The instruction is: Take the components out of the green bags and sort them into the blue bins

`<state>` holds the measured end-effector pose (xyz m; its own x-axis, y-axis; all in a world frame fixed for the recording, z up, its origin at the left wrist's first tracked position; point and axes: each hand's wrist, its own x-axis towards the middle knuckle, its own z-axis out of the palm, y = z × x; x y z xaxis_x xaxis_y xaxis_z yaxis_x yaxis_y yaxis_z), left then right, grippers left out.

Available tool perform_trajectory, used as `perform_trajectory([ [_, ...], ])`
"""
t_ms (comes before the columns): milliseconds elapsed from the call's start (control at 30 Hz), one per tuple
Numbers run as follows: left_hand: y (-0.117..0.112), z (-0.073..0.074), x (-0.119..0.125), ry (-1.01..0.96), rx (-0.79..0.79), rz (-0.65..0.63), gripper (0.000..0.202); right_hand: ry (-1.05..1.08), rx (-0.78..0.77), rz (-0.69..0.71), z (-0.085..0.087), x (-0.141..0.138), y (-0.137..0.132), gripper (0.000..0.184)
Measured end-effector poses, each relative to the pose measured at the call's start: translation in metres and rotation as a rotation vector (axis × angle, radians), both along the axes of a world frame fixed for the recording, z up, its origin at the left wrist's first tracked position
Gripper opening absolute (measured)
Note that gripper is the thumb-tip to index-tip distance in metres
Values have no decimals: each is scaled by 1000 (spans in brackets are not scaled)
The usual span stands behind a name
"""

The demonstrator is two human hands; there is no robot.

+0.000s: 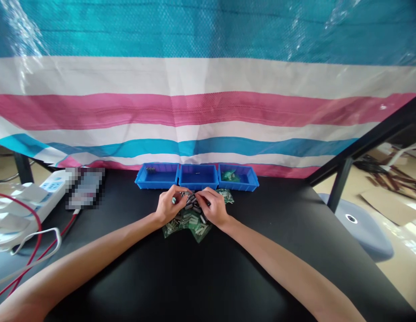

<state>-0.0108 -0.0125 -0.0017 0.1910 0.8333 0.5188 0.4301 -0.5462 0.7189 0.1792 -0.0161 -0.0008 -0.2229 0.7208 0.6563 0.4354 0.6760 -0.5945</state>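
A heap of small green circuit boards (191, 222) with dark and silver parts lies on the black table (201, 277), just in front of three blue bins. My left hand (170, 206) and my right hand (213, 206) rest on top of the heap, fingers curled and pinched together over small pieces near its middle. What each pinch holds is too small to name. The left bin (156, 175) has a few dark bits, the middle bin (198, 175) a tiny part, the right bin (238, 177) some green boards.
A striped pink, white and blue tarp (208, 112) hangs behind the bins. At the left lie a white power strip (43, 194), red and white cables (33, 241) and a blurred item. A black frame leg (338, 183) and a grey round object (362, 226) stand at the right.
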Motion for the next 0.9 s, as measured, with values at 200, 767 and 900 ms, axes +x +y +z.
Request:
perform_trajectory([
  [200,3,5,0,82,118,-17,24,-2,-7,-3,0,0,-1,17],
  [767,6,-4,-1,3,53,-2,26,-17,27,2,-1,1,-1,25],
  [900,5,-5,-1,11,7,-40,25,-24,33,9,-2,1,-1,27],
])
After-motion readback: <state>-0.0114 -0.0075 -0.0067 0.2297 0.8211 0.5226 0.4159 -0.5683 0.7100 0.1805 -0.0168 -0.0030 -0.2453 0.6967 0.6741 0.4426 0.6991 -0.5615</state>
